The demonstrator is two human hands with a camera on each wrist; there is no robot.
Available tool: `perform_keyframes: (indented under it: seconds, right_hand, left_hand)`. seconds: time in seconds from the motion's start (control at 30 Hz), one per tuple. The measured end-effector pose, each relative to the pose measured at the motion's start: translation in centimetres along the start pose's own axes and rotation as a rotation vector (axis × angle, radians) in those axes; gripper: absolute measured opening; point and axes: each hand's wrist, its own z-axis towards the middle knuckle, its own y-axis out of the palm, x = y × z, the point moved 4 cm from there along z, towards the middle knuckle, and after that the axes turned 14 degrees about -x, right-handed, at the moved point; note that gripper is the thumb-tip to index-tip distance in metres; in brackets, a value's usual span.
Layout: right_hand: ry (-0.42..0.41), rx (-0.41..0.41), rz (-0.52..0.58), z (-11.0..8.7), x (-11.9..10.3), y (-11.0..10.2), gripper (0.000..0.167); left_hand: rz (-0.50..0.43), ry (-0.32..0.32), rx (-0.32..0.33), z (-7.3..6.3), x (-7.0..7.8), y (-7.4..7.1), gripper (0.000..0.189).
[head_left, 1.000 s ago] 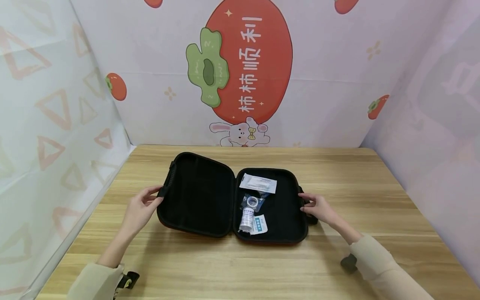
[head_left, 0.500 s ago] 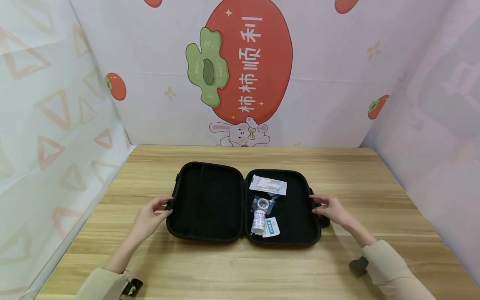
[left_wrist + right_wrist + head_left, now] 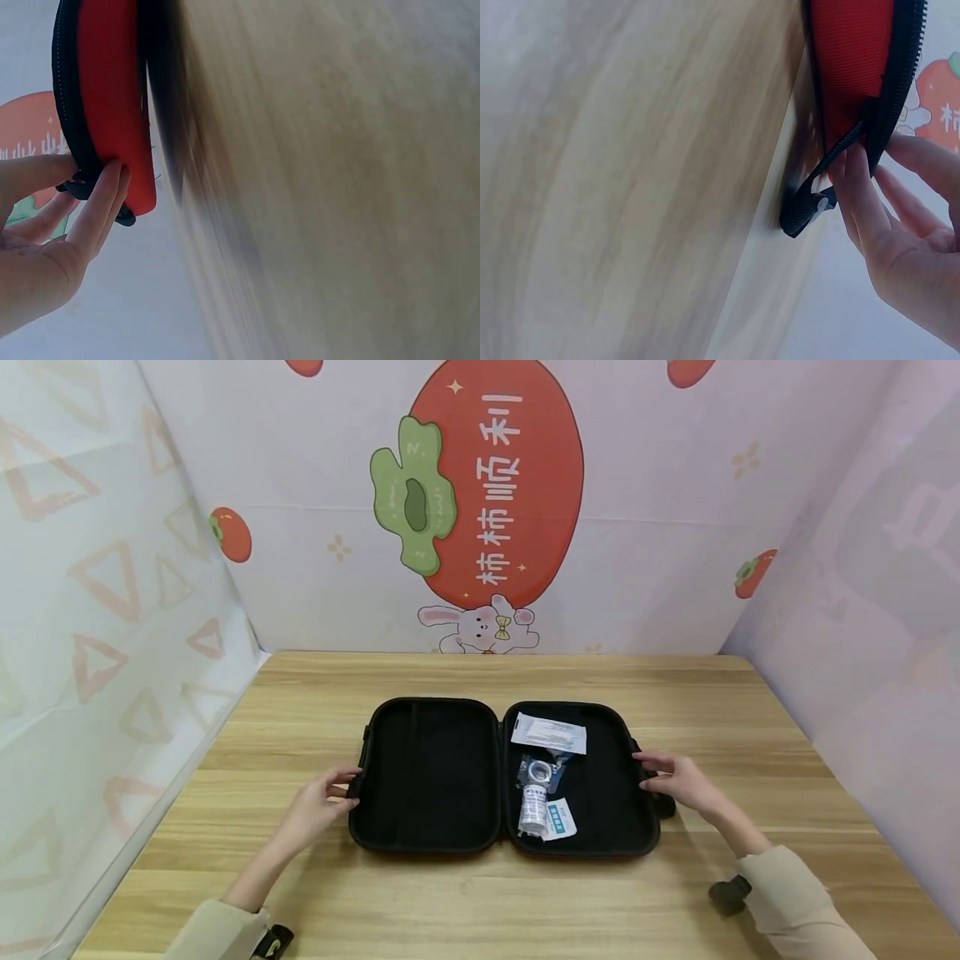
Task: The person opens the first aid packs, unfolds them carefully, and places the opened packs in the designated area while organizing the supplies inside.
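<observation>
A zippered case (image 3: 427,777) lies unfolded on the table, black inside and red outside. My left hand (image 3: 318,806) pinches its left rim, thumb by the zipper and fingers against the red side (image 3: 112,90). At the opposite rim my right hand (image 3: 686,783) pinches the edge beside a black strap (image 3: 829,161). Inside the right half are a white packet (image 3: 549,734), a roll of tape (image 3: 540,772) over a blue-and-clear wrapper (image 3: 558,768), a small white labelled cylinder (image 3: 533,810) and a white-and-teal packet (image 3: 561,819). The left half holds nothing visible.
The wood-grain table (image 3: 480,910) extends around the case on all sides. A printed cloth (image 3: 300,585) stands behind it, with pale cloth sides at left and right. Dark wrist gear (image 3: 273,941) shows at the left sleeve.
The case has shifted right and slightly nearer, both hands moving with it. Its left half, tilted up earlier, has come down level with the right half.
</observation>
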Motion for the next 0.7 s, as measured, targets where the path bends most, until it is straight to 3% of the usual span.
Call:
perform_keyframes:
  seconds: [0.23,0.53,0.7]
  right_hand:
    - [0.031,0.005,0.004,-0.5,-0.5,0.2,0.05]
    - [0.052,-0.009,0.004,-0.9,-0.2,0.0,0.052]
    - [0.054,-0.007,0.01,-1.1,-0.2,-0.1,0.052]
  left_hand:
    - [-0.016,0.025,-0.085,0.7,-0.2,-0.3,0.043]
    - [-0.012,0.054,-0.124,0.6,-0.5,0.4,0.043]
    - [-0.003,0.036,-0.134,0.5,-0.5,0.4,0.043]
